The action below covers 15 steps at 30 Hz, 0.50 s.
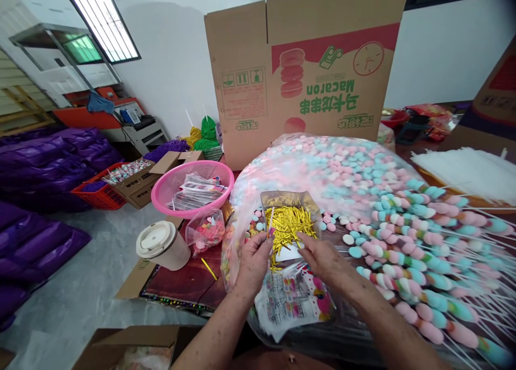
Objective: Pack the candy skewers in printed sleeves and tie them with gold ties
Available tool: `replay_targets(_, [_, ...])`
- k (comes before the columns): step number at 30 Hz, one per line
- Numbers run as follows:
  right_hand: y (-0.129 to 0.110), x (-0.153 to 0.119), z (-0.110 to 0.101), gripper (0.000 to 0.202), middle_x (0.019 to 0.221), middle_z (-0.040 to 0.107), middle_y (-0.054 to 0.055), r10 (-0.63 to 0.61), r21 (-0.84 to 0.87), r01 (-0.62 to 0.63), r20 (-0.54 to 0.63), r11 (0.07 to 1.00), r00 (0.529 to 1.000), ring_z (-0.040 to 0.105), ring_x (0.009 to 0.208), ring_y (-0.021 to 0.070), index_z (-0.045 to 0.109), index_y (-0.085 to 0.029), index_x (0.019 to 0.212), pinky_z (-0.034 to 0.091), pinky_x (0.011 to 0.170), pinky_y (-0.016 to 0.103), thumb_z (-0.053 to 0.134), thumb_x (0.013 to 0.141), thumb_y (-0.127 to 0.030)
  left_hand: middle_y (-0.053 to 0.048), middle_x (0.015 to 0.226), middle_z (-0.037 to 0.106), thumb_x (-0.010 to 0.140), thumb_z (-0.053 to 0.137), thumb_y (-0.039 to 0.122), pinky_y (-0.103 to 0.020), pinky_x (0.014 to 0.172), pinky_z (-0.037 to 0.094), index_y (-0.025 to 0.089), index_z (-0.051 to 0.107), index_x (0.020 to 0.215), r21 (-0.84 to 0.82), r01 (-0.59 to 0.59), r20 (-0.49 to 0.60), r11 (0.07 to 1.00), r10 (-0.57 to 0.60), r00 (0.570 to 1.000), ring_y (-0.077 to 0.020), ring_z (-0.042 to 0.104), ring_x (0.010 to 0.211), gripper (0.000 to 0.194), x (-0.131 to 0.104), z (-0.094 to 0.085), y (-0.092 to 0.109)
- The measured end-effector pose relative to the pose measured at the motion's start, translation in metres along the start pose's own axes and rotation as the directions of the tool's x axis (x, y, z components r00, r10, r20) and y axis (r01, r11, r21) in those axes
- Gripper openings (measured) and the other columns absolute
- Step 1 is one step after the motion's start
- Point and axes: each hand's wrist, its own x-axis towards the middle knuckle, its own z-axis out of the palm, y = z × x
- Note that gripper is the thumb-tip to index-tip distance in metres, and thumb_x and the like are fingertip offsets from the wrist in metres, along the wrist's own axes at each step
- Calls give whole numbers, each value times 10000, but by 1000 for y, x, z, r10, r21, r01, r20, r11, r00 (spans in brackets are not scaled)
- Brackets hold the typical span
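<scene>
My left hand [256, 256] is closed, its thumb and fingers pinched on a thin white stick [271, 217] with a small pink and purple part at the fingertips. To its right my right hand [318, 251] reaches to the edge of a pile of gold twist ties [291, 226], fingers apart, with nothing visible in them. The ties lie in an open container. Just below both hands is a stack of printed clear bags [292, 300]. Candy skewers [427, 268] on white sticks lie in a large heap to the right.
Behind the ties is a big plastic bag of pastel candies [322, 168], backed by a cardboard box [302, 79]. On the left are a pink basket [161, 198], a lidded cup [163, 245] and a small candy bag [206, 232]. White sticks [470, 171] lie far right.
</scene>
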Motion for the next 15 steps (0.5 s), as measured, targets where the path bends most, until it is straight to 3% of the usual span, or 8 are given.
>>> replay_targets(2, [1,-6,-11,158,684,643,45,24,28,-24,-3,999,1000,557,643,180,623,-191,811,380,578,263,478,764,-233,44,547,542,587,701,390,-160,370,294,153,629,751,3,53,-7,999,-53,999,-47,419,403,298,1,0,-1])
replay_targets(4, [-3,-14,-17,183,622,593,12,55,207,-63,46,976,997,518,570,148,575,-195,736,374,519,241,454,799,-317,55,497,512,588,697,387,-163,322,230,151,610,728,10,105,7,994,-105,994,-36,359,337,288,0,1,-3])
replay_targets(7, [-19,-23,-12,226,631,553,-10,73,500,-121,115,858,991,477,529,118,514,-199,734,372,484,222,433,815,-394,52,487,510,590,690,377,-173,303,214,149,584,692,12,147,61,989,-147,987,-37,346,308,270,-5,4,-8])
replay_targets(9, [-30,-24,-2,188,622,532,-19,66,489,-91,68,867,995,460,529,115,514,-201,742,370,497,223,441,805,-361,58,483,494,596,678,362,-174,315,238,158,566,676,1,151,98,989,-150,984,-41,366,320,247,-10,7,-9])
replay_targets(12, [-38,-20,13,141,621,533,-18,5,329,-2,-8,944,1000,463,577,127,563,-199,756,375,554,237,451,783,-280,67,479,474,599,660,332,-173,322,244,163,553,655,27,160,102,987,-162,982,-38,367,321,207,-16,9,-8])
replay_targets(15, [-36,-15,20,182,614,539,-17,-35,268,30,16,963,999,461,585,128,581,-196,726,361,554,235,452,803,-299,71,471,462,612,640,322,-169,315,237,161,566,679,78,169,78,983,-175,982,-35,348,307,190,-18,10,-6])
